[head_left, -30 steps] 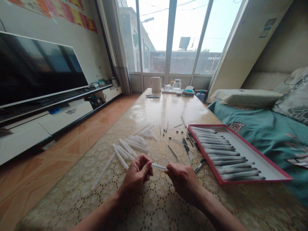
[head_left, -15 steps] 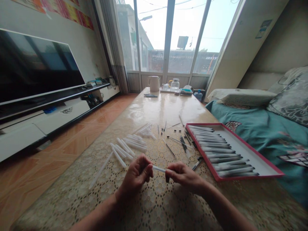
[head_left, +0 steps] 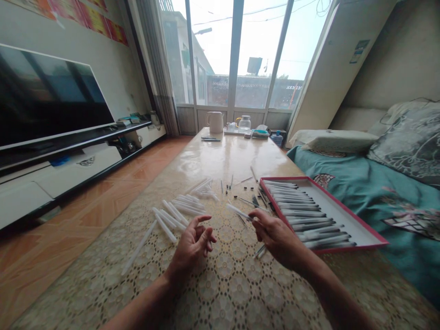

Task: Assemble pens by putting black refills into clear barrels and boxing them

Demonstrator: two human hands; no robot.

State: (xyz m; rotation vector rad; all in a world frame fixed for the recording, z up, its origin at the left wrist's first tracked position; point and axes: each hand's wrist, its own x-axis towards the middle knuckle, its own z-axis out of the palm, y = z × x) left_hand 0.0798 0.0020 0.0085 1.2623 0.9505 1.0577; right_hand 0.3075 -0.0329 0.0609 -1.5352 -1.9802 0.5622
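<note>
My right hand (head_left: 275, 233) pinches a pen (head_left: 238, 211) with a whitish barrel, raised over the table and pointing left. Its end between the fingers is hidden. To the left, my left hand (head_left: 192, 243) hovers above the cloth with nothing in it, its index finger stretched out and the others loosely curled. Beyond that hand lie several white pen barrels (head_left: 168, 219). Thin dark refills (head_left: 255, 200) and small black pen caps (head_left: 235, 196) are scattered past the right hand. Beside it, a pink-rimmed box lid (head_left: 373, 233) holds a row of pens (head_left: 302, 208).
A patterned cover (head_left: 220, 293) lies over the long table. At its far end stand a cream jug (head_left: 215, 122), a glass pitcher (head_left: 244, 123) and a tissue pack (head_left: 260, 133). A sofa (head_left: 343, 169) runs along the right, a television cabinet (head_left: 79, 169) along the left.
My left hand has let go of the pen and its fingers have loosened. My right hand has carried the pen up and to the right, toward the pink-rimmed lid.
</note>
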